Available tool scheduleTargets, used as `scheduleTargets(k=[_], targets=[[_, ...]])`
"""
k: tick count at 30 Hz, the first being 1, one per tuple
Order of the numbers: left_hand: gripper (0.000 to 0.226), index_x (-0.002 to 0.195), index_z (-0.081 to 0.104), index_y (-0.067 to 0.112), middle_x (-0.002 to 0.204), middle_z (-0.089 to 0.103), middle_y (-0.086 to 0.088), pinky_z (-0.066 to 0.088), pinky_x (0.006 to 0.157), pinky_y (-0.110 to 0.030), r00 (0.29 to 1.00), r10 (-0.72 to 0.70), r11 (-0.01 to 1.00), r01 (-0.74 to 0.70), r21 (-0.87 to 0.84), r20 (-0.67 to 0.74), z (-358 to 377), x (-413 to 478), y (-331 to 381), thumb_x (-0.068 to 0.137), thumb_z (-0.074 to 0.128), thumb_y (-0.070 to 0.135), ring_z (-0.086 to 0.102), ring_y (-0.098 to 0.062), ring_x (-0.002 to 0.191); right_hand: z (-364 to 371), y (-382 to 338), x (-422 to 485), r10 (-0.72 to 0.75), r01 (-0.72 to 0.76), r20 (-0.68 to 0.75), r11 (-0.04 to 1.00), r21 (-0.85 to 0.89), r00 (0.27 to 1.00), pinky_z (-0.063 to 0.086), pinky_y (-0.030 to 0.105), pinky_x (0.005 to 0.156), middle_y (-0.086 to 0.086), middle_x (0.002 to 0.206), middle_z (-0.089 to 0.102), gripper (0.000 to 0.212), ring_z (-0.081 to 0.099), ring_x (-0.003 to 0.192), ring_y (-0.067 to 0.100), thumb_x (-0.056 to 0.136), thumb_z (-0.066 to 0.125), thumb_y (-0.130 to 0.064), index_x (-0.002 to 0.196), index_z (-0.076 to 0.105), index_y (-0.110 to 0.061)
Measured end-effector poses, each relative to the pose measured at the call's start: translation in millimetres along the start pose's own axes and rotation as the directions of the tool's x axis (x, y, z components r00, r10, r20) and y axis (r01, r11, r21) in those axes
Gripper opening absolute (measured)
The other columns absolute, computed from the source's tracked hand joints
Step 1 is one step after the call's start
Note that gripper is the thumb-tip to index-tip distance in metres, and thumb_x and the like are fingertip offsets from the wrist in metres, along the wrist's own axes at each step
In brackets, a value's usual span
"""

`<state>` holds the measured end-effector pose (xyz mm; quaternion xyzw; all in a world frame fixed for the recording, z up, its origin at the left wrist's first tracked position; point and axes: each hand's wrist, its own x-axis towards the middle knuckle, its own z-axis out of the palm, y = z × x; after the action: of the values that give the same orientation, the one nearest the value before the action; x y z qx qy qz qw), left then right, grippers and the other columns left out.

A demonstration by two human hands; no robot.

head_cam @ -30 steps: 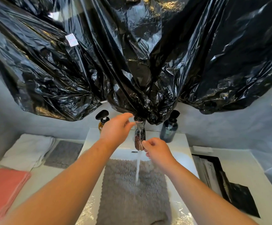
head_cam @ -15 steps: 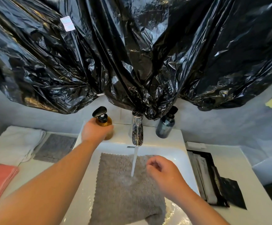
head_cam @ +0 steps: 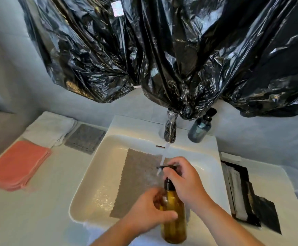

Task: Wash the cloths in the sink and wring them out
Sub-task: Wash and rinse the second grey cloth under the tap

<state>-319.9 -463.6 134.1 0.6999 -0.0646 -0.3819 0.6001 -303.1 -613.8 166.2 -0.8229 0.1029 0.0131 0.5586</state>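
Now that we have brought the bottle from beside the tap, our left hand grips it and our right hand curls over its pump; the cloth lies wet in the sink below, ready for soap.
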Motion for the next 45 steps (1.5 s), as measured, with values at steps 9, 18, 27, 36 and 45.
scheduleTargets(k=[9, 18, 27, 36, 45], targets=[[0.022, 0.105, 0.071, 0.019, 0.087, 0.076, 0.008, 0.056, 0.076, -0.025, 0.996, -0.083, 0.97, 0.076, -0.23, -0.019, 1.0, -4.5, -27.0, 0.085, 0.077, 0.012, 0.073, -0.009, 0.09, 21.4, 17.1, -4.8, 0.061, -0.045, 0.201, 0.995, -0.084, 0.978, 0.049, 0.017, 0.068, 0.002, 0.093, 0.067, 0.037, 0.063, 0.079, 0.011, 0.101, 0.057, -0.025, 0.129, 0.048, -0.048], [0.038, 0.119, 0.068, 0.009, 0.109, 0.075, -0.01, 0.059, 0.088, -0.042, 0.999, -0.052, 0.895, 0.047, -0.444, 0.001, -8.4, 2.2, -47.3, 0.083, 0.079, 0.014, 0.071, -0.027, 0.107, 44.0, 11.9, 9.8, 0.083, -0.028, 0.275, 0.979, -0.201, 0.958, 0.05, 0.02, 0.063, 0.009, 0.094, 0.068, 0.039, 0.063, 0.082, 0.021, 0.097, 0.061, -0.023, 0.116, 0.047, -0.055], [0.037, 0.122, 0.066, 0.01, 0.116, 0.074, -0.012, 0.055, 0.099, -0.05, 0.996, -0.083, 0.883, 0.094, -0.46, 0.045, -11.9, 7.4, -57.0, 0.087, 0.076, 0.011, 0.07, -0.027, 0.11, 52.0, 26.3, 13.0, 0.078, -0.037, 0.24, 0.985, -0.17, 0.968, 0.048, 0.023, 0.058, 0.013, 0.087, 0.068, 0.036, 0.058, 0.063, 0.012, 0.094, 0.064, -0.014, 0.115, 0.055, -0.042], [0.023, 0.109, 0.07, 0.017, 0.109, 0.075, -0.004, 0.058, 0.094, -0.035, 0.995, -0.088, 0.94, 0.1, -0.325, 0.05, 19.0, 29.4, -42.2, 0.087, 0.076, 0.014, 0.071, -0.017, 0.105, 7.7, 48.8, 3.8, 0.115, -0.104, 0.075, 0.986, -0.134, 0.991, 0.054, 0.023, 0.086, -0.006, 0.115, 0.065, 0.053, 0.064, 0.1, 0.005, 0.098, 0.062, -0.025, 0.139, 0.042, -0.051], [0.031, 0.107, 0.071, 0.01, 0.105, 0.076, -0.009, 0.056, 0.098, -0.047, 0.977, -0.169, 0.957, 0.194, -0.215, 0.128, 87.9, 70.8, -43.1, 0.08, 0.082, 0.02, 0.072, -0.023, 0.104, -58.6, 90.6, -11.0, 0.276, -0.286, -0.106, 0.954, -0.086, 0.955, 0.048, 0.017, 0.058, 0.005, 0.085, 0.065, 0.042, 0.06, 0.064, 0.008, 0.097, 0.061, -0.023, 0.133, 0.047, -0.041]])
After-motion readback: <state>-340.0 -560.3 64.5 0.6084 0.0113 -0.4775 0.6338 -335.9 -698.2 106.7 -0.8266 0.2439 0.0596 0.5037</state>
